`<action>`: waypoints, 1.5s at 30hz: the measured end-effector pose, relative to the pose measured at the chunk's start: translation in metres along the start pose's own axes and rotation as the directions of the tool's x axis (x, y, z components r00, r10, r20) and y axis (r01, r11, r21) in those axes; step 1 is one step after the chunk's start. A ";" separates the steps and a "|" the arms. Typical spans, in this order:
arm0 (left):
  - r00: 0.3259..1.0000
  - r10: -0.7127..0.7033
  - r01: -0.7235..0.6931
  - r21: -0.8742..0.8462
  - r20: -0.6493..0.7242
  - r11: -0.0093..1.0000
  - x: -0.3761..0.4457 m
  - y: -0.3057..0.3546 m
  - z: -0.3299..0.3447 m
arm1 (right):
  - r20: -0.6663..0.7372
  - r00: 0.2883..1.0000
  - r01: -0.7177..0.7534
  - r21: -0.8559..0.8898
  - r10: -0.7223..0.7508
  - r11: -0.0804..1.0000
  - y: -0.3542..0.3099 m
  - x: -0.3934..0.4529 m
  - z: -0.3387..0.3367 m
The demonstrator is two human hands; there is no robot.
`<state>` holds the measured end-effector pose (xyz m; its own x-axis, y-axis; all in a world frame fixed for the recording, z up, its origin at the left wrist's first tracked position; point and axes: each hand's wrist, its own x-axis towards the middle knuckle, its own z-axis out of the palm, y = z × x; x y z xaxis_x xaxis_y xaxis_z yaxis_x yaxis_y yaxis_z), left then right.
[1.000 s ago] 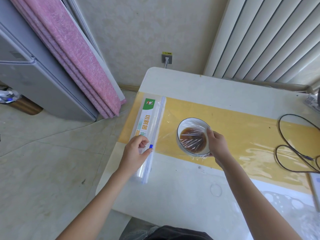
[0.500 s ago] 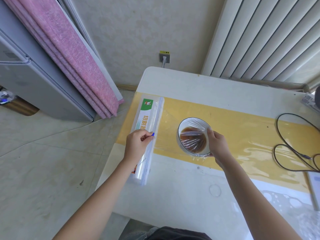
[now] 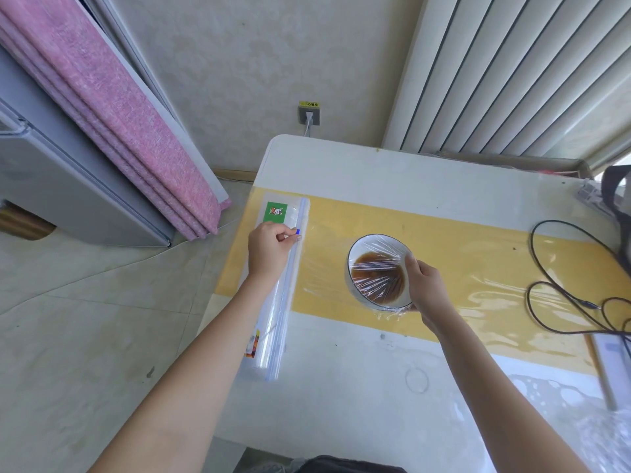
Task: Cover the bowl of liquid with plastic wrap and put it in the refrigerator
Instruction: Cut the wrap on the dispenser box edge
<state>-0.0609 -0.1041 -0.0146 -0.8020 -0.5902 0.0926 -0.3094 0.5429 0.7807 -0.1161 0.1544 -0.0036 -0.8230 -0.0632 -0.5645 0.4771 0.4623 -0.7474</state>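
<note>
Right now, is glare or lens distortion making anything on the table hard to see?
Head view: glare streaks the plastic wrap over the bowl and the glossy table, partly veiling the brown liquid; the wide-angle lens bends the table edges and blinds; both hands stay sharp.

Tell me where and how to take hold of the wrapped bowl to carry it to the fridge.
Grip the bowl low on its outer wall, both hands cupping opposite sides, coming in level from left and right. It is open-topped, holds brown liquid, and only thin plastic wrap spans the rim, so pressing from above would likely break the film. The right hand already sits at its right edge.
</note>
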 end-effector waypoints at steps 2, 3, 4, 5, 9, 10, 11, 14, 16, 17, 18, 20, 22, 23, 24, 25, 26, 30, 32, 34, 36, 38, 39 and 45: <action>1.000 0.000 0.000 0.006 -0.005 1.000 0.011 0.003 0.004 | -0.004 1.000 -0.001 0.007 0.001 1.000 0.001 0.002 -0.001; 1.000 0.004 -0.004 0.014 -0.001 1.000 0.016 0.004 0.006 | -0.005 1.000 -0.004 0.010 0.004 1.000 0.001 0.002 -0.002; 1.000 0.011 -0.011 0.028 0.008 1.000 0.021 0.006 0.007 | -0.009 1.000 -0.007 0.011 0.007 1.000 0.001 0.002 -0.002; 1.000 0.017 -0.018 0.043 0.017 0.999 0.025 0.007 0.009 | -0.015 1.000 -0.009 0.010 0.009 1.000 0.001 0.003 -0.003; 0.999 0.023 -0.026 0.069 0.041 0.997 0.038 0.008 0.014 | -0.034 0.999 -0.012 0.012 0.013 1.000 0.003 0.006 -0.004; 0.998 0.034 -0.038 0.083 0.045 0.996 0.039 0.008 0.015 | -0.034 0.999 -0.015 0.011 0.016 1.000 0.003 0.007 -0.004; 0.997 0.055 -0.059 0.100 0.047 0.993 0.040 0.007 0.015 | -0.033 0.999 -0.020 0.012 0.021 1.000 0.003 0.008 -0.004; 0.996 0.085 -0.087 0.109 0.017 0.990 0.038 0.007 0.018 | -0.037 0.999 -0.024 0.014 0.025 1.000 0.005 0.010 -0.004; 0.998 0.062 -0.059 0.104 -0.023 0.993 0.037 0.008 0.020 | -0.040 0.999 -0.028 0.021 0.029 0.999 0.006 0.012 -0.003; 0.997 0.059 -0.054 0.112 -0.046 0.992 0.037 0.009 0.019 | -0.037 0.999 -0.024 0.022 0.024 0.999 0.006 0.013 -0.003; 0.996 0.063 -0.055 0.118 -0.062 0.991 0.038 0.009 0.019 | -0.035 0.999 -0.020 0.025 0.021 0.999 0.007 0.013 -0.002; 0.996 0.074 -0.068 0.121 -0.052 0.990 0.041 0.006 0.019 | -0.034 0.999 -0.016 0.032 0.017 0.999 0.008 0.015 -0.002; 0.995 0.098 -0.096 0.132 -0.012 0.987 0.042 0.003 0.021 | -0.029 0.999 -0.018 0.036 0.019 0.999 0.009 0.016 -0.001; 0.994 0.110 -0.109 0.129 0.001 0.986 0.043 0.002 0.022 | -0.028 0.999 -0.021 0.039 0.022 0.999 0.009 0.017 0.000; 0.993 0.118 -0.117 0.119 0.004 0.986 0.044 0.001 0.022 | -0.027 0.999 -0.020 0.043 0.021 0.999 0.009 0.017 0.000; 0.992 0.123 -0.123 0.105 0.001 0.987 0.044 0.002 0.022 | -0.028 0.999 -0.018 0.044 0.019 0.999 0.009 0.018 0.001; 0.992 0.128 -0.128 0.095 -0.002 0.987 0.045 0.002 0.023 | -0.031 0.999 -0.015 0.044 0.016 0.999 0.009 0.018 0.001; 0.992 0.126 -0.126 0.064 0.010 0.990 0.050 0.002 0.024 | -0.024 1.000 -0.004 0.049 0.005 0.999 0.010 0.019 0.002; 0.993 0.120 -0.120 0.046 0.014 0.992 0.054 0.004 0.024 | -0.017 1.000 -0.003 0.054 0.004 0.999 0.009 0.018 0.004; 0.990 0.131 -0.132 0.032 0.047 0.991 0.059 0.006 0.024 | -0.017 1.000 -0.012 0.060 0.013 0.998 0.008 0.019 0.005; 0.987 0.135 -0.136 0.016 0.085 0.991 0.064 0.007 0.025 | -0.019 1.000 -0.014 0.060 0.015 0.998 0.008 0.020 0.005; 0.992 0.093 -0.093 -0.011 0.086 0.996 0.069 0.006 0.026 | -0.020 1.000 -0.010 0.061 0.011 0.998 0.008 0.021 0.006; 0.994 0.067 -0.065 -0.031 0.082 0.997 0.071 0.006 0.027 | -0.021 1.000 -0.009 0.063 0.010 0.998 0.008 0.022 0.006; 0.989 0.095 -0.093 -0.018 0.118 0.995 0.075 -0.001 0.029 | -0.021 1.000 -0.015 0.043 0.016 0.999 0.008 0.025 0.006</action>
<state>-0.1355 -0.1316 -0.0265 -0.8822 -0.4616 0.0929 -0.2238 0.5847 0.7797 -0.1313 0.1514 -0.0260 -0.8214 -0.0371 -0.5691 0.5026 0.4245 -0.7531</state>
